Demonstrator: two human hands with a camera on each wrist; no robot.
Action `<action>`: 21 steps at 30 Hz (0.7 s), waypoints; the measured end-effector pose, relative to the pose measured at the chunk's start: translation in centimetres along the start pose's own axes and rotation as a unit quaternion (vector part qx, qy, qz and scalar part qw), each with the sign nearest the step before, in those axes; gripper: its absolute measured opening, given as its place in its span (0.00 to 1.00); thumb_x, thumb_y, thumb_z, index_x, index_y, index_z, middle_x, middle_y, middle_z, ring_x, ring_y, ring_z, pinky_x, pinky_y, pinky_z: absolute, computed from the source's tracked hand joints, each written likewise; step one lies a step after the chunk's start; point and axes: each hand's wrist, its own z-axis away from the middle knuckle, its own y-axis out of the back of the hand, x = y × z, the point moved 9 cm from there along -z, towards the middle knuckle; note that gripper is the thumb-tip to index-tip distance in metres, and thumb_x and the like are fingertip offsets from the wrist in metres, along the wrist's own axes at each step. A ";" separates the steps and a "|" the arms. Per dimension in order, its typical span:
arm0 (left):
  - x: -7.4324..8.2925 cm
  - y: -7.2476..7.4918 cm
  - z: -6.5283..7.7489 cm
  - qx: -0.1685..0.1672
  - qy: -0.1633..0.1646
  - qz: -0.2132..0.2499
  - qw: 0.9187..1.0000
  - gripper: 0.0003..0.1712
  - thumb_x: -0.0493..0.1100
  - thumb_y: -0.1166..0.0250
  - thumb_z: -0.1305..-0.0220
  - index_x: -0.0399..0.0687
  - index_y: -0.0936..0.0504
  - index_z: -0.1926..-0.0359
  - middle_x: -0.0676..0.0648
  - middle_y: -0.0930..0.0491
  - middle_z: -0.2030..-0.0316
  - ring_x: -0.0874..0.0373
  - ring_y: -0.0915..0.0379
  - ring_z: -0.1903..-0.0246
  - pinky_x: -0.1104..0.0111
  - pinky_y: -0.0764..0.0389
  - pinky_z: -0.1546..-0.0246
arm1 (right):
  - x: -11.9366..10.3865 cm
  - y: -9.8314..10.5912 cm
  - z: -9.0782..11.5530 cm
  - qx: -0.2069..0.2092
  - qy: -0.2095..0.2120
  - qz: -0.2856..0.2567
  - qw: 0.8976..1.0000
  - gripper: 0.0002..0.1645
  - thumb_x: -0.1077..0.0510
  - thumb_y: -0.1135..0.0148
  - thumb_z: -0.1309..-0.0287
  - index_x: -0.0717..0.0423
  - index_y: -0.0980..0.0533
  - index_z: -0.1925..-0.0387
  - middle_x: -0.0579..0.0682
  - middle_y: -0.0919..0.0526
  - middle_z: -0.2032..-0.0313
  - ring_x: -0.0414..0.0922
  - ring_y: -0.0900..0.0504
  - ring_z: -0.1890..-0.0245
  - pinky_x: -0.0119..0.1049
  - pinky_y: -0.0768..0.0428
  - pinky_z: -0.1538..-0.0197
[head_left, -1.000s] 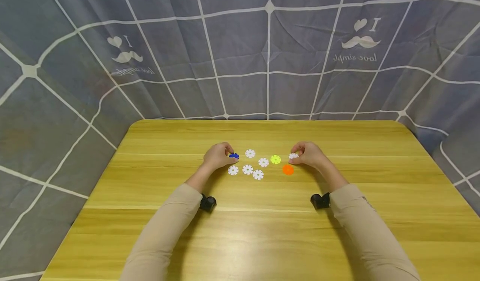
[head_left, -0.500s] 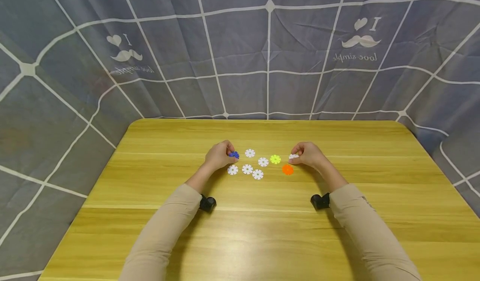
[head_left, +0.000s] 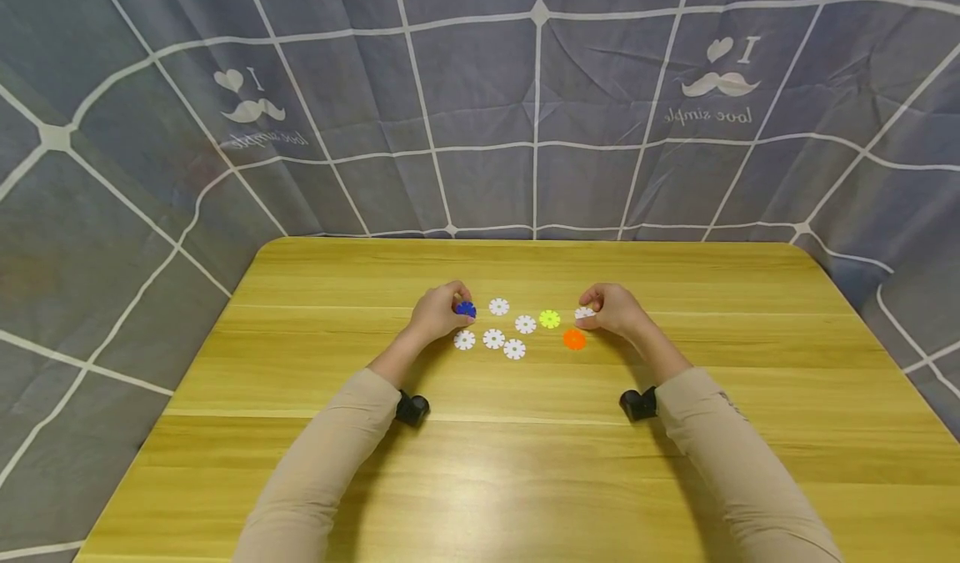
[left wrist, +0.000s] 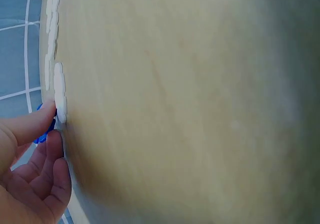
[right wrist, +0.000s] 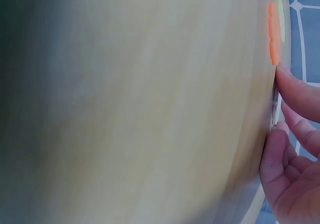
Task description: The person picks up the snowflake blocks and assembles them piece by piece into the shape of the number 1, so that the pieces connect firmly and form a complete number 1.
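In the head view my left hand (head_left: 437, 313) pinches a blue notched plastic disc (head_left: 466, 309) between thumb and fingers. The left wrist view shows the thumb across part of that disc, hiding some of it. On the other side my right hand (head_left: 617, 309) pinches a white notched disc (head_left: 583, 313) by its edge, partly covered by the fingers. An orange disc (head_left: 574, 339) lies just in front of the right fingertips, a yellow-green disc (head_left: 550, 319) to their left. Nearest the left hand on the table is a white disc (head_left: 464, 340), just below the blue one.
Several more white discs lie flat between the hands, among them one at the back (head_left: 498, 306) and one at the front (head_left: 514, 349). They rest on a wood-grain table (head_left: 480, 446). Behind it hangs a grey curtain (head_left: 480, 104) with white lines.
The blue disc has tilted and shifted slightly up in the left fingers. The right hand keeps its pinch on the white disc and has hardly moved. The loose discs stay put.
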 end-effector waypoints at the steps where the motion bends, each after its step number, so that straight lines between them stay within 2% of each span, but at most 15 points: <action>1: 0.1 0.0 0.0 0.000 -0.003 0.001 1.000 0.14 0.37 0.30 0.47 0.40 0.24 0.61 0.45 0.24 0.73 0.53 0.31 0.73 0.67 0.31 0.71 | 0.0 0.0 0.0 -0.001 -0.001 0.000 1.000 0.19 0.63 0.28 0.54 0.67 0.25 0.61 0.49 0.36 0.76 0.46 0.36 0.71 0.37 0.35 0.64; 6: 0.8 0.6 0.4 0.005 -0.013 0.023 1.000 0.10 0.37 0.32 0.44 0.39 0.23 0.62 0.43 0.21 0.70 0.52 0.29 0.71 0.67 0.30 0.70 | -0.2 0.0 0.0 -0.012 -0.004 0.001 1.000 0.17 0.62 0.27 0.55 0.67 0.24 0.64 0.49 0.34 0.76 0.46 0.36 0.71 0.36 0.35 0.66; 10: 1.2 1.0 0.8 0.011 -0.008 0.057 0.998 0.11 0.37 0.32 0.44 0.39 0.23 0.61 0.43 0.22 0.69 0.52 0.30 0.71 0.68 0.30 0.71 | -0.2 -0.2 -0.1 -0.021 -0.004 0.004 1.000 0.18 0.61 0.27 0.56 0.66 0.24 0.65 0.50 0.33 0.74 0.47 0.35 0.69 0.36 0.34 0.65; 18: 1.2 0.6 1.4 0.001 0.004 0.098 0.995 0.13 0.37 0.29 0.49 0.40 0.23 0.63 0.46 0.24 0.72 0.55 0.31 0.71 0.71 0.31 0.73 | -0.2 0.0 0.2 -0.015 0.004 0.020 1.000 0.14 0.61 0.27 0.55 0.63 0.25 0.72 0.50 0.31 0.75 0.47 0.34 0.71 0.36 0.34 0.66; 21: 1.0 0.5 1.6 0.001 0.010 0.105 0.994 0.13 0.36 0.28 0.49 0.39 0.22 0.63 0.46 0.24 0.72 0.55 0.31 0.71 0.71 0.31 0.74 | -0.5 0.0 0.2 -0.011 0.010 0.019 1.000 0.15 0.62 0.27 0.55 0.65 0.25 0.69 0.50 0.33 0.75 0.47 0.34 0.71 0.36 0.34 0.66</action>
